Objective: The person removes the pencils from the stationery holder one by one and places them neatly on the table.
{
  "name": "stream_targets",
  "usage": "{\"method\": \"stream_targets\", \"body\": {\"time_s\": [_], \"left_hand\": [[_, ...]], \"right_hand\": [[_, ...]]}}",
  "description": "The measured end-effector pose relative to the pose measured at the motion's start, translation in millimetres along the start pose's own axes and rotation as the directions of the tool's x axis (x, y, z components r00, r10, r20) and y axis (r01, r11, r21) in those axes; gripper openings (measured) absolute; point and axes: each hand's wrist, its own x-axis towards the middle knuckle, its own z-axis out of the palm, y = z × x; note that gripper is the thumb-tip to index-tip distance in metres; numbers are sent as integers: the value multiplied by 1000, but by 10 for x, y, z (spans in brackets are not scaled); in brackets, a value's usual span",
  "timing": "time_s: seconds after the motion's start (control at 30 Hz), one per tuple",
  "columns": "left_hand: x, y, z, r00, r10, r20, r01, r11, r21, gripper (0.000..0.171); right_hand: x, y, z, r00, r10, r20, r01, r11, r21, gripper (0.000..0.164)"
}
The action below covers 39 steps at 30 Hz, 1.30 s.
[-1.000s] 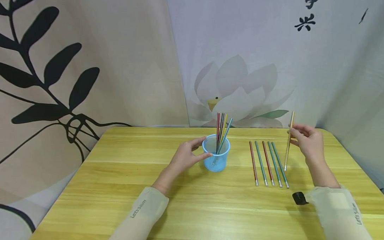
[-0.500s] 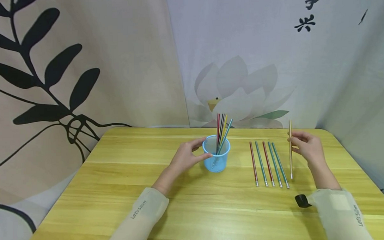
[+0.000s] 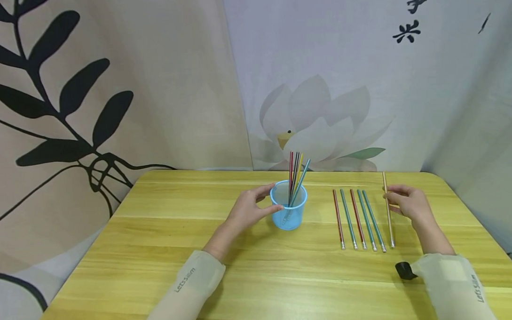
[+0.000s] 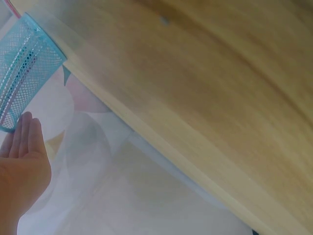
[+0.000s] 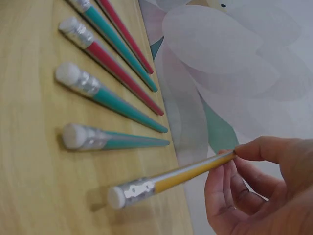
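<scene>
My left hand (image 3: 248, 208) holds a light blue mesh pencil cup (image 3: 287, 220) at its left side, thumb in front and fingers at the back of the rim. Several pencils (image 3: 298, 175), red, black, yellow and blue-green, lean upright in the cup. In the left wrist view the fingers lie along the mesh. At the right, my right hand (image 3: 412, 204) pinches a yellow pencil (image 5: 190, 174) near its far end between thumb and fingers. Its white eraser end points toward the person, low over the table in the right wrist view.
Left of the yellow pencil, several red and blue-green pencils (image 3: 354, 217) lie side by side on the wooden table (image 3: 285, 281), erasers toward the person. A printed curtain (image 3: 185, 87) hangs behind the table's far edge. A black tab (image 3: 405, 270) sticks out from the right sleeve.
My right hand has come down and nearer with the yellow pencil, whose tilt has turned in line with the row. The left hand and the pencil cup stay put.
</scene>
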Motion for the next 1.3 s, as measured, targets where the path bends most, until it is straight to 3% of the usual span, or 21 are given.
{"method": "stream_targets", "body": {"time_s": [0.23, 0.83, 1.3], "left_hand": [[-7, 8, -5, 1000, 3, -1, -3, 1000, -9, 67], [-4, 14, 0, 1000, -9, 1, 9, 1000, 2, 67], [0, 14, 0, 1000, -2, 0, 2, 1000, 13, 68]], "right_hand": [[43, 82, -25, 997, 54, 49, -53, 999, -9, 46], [155, 251, 52, 986, 145, 86, -136, 986, -96, 48], [147, 254, 84, 992, 107, 65, -92, 975, -204, 42]]}}
